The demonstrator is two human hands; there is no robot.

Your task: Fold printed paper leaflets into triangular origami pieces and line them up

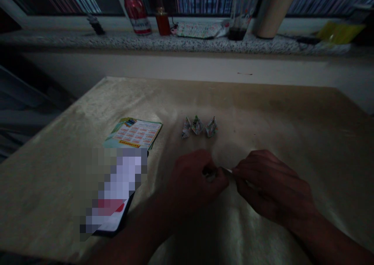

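Note:
Above the table, my left hand [195,179] and my right hand [271,185] face each other, fingers pinched closed on a small piece of folded paper [227,170]. Only a thin pale edge of the paper shows between the fingertips; my fingers hide the rest. Just beyond my hands, three small folded-paper boats stand in a row: the left boat [186,128], the middle boat [196,126] and the right boat [212,127]. Printed marks cover their paper.
Left of my hands lie a lit phone [112,218], its screen mostly pixelated, and printed calendar sheets [137,133]. Behind the cloth-covered table [277,117], the speckled windowsill [111,43] bears a red can [138,17], a small red bottle [163,22], a cup with dark liquid [238,27] and a cardboard tube [274,11].

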